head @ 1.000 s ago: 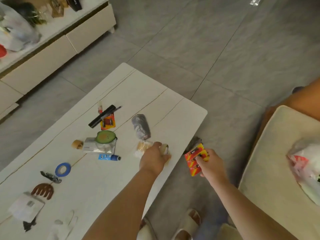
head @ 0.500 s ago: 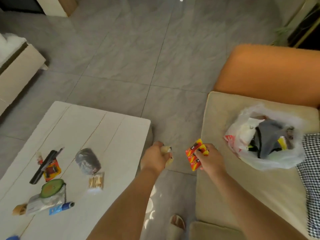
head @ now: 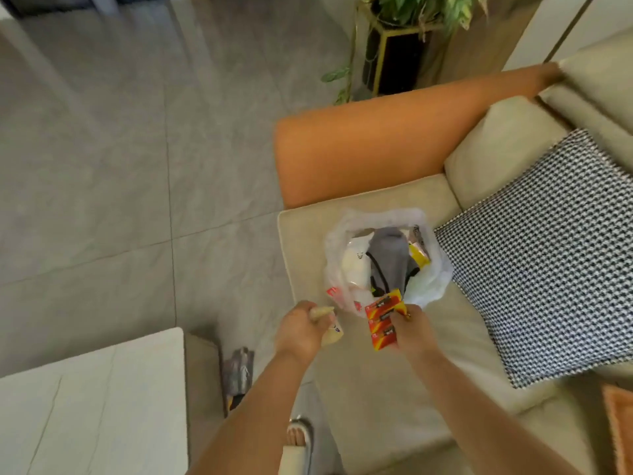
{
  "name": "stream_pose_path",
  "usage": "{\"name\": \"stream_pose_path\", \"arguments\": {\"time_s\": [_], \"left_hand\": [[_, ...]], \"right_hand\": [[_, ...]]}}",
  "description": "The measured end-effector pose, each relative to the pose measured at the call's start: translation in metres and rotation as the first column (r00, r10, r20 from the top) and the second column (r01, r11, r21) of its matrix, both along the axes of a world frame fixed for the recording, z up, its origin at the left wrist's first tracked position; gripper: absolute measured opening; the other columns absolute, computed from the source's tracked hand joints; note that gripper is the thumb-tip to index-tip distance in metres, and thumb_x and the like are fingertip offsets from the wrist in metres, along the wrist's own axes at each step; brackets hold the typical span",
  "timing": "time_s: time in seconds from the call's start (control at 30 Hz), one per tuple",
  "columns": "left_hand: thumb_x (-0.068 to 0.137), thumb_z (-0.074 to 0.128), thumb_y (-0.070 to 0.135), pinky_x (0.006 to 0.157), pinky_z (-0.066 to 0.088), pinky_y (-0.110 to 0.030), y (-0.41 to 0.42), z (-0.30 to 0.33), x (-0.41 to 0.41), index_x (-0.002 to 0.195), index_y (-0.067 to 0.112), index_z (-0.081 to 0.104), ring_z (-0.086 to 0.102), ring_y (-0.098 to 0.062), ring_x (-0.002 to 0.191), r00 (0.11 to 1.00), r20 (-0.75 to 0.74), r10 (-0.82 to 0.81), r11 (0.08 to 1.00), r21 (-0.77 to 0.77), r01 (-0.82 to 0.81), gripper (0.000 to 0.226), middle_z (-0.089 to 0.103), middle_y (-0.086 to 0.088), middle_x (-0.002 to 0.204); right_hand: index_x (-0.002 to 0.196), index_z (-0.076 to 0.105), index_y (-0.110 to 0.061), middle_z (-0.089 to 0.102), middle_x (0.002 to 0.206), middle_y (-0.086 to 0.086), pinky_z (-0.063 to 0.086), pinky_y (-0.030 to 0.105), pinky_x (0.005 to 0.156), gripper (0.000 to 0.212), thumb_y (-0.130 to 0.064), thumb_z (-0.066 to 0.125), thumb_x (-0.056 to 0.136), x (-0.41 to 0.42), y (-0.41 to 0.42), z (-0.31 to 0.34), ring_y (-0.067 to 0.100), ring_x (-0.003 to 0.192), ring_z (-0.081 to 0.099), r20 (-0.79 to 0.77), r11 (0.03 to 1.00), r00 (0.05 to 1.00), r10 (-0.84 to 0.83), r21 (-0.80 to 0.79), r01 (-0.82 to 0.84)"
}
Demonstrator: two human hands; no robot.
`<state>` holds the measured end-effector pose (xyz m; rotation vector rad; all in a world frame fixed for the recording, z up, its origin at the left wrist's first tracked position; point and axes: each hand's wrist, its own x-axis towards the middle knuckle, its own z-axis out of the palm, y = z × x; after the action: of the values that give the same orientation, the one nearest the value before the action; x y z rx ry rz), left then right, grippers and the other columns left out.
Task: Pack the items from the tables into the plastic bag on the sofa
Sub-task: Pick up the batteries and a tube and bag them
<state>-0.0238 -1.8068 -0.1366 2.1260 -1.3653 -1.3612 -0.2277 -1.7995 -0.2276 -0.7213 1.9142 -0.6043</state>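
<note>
Bag (head: pixel 432 283) sits on sofa seat (head: pixel 376 389), mouth wide open, already w/ stuff in. R hand (head: pixel 409 329) grip pinching red packet (head: pixel 383 320) right at rim, prob to drop in. L hand (head: pixel 301 332) grip curled round small beige thing (head: pixel 328 323), waiting beside. Tabletop (head: pixel 92 402) behind.

Both hands are extended forward, each one closed around something.

The left hand (head: pixel 303 329) is curled in a fist around a small beige item (head: pixel 327 323), knuckles up. The right hand (head: pixel 409 329) pinches a red-and-yellow battery pack (head: pixel 383 318) at its edge. The 2 bare forearms reach out side by side.
</note>
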Motion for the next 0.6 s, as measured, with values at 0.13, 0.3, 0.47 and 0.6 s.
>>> {"name": "stream_pose_path", "arguments": {"time_s": [0.13,0.3,0.47,0.6], "left_hand": [[0.088,0.063,0.034,0.082,0.045,-0.026,-0.033,-0.002,-0.042,0.114,0.012,0.059,0.061,-0.026,0.105,0.988,-0.009,-0.157,0.988,-0.003,0.157,0.034,0.067,-0.007,0.111],[0.086,0.065,0.028,0.088,0.053,-0.038,-0.083,-0.015,-0.085,0.110,0.016,0.058,0.063,-0.029,0.102,0.963,-0.037,-0.267,0.964,-0.024,0.266,0.028,0.067,-0.010,0.110],[0.091,0.055,0.023,0.090,0.047,-0.033,-0.137,-0.027,-0.110,0.128,0.019,0.049,0.059,-0.026,0.111,0.918,0.022,-0.397,0.912,-0.098,0.397,0.038,0.061,-0.005,0.121],[0.090,0.053,0.019,0.096,0.048,-0.038,-0.171,-0.042,-0.117,0.131,0.022,0.047,0.057,-0.025,0.113,0.907,0.030,-0.421,0.898,-0.125,0.421,0.041,0.057,-0.003,0.126]], "right_hand": [[0.100,0.059,-0.008,0.067,0.094,0.015,0.055,0.053,0.082,0.018,-0.018,0.056,0.085,-0.011,-0.003,0.057,0.035,0.088,0.066,-0.029,0.992,0.992,-0.126,0.011,0.126],[0.106,0.058,-0.004,0.065,0.096,0.016,0.059,0.047,0.075,0.023,-0.013,0.064,0.085,-0.028,-0.028,0.071,0.034,0.086,0.068,0.007,0.964,0.964,-0.266,0.022,0.266],[0.116,0.052,-0.003,0.062,0.097,0.016,0.056,0.050,0.082,0.031,-0.006,0.062,0.086,-0.040,-0.067,0.053,0.033,0.087,0.065,0.062,0.921,0.919,-0.389,-0.013,0.390],[0.125,0.045,-0.004,0.062,0.108,0.021,0.053,0.053,0.088,0.037,-0.001,0.053,0.089,-0.045,-0.102,0.032,0.036,0.095,0.063,0.078,0.895,0.894,-0.441,-0.042,0.445]]}}
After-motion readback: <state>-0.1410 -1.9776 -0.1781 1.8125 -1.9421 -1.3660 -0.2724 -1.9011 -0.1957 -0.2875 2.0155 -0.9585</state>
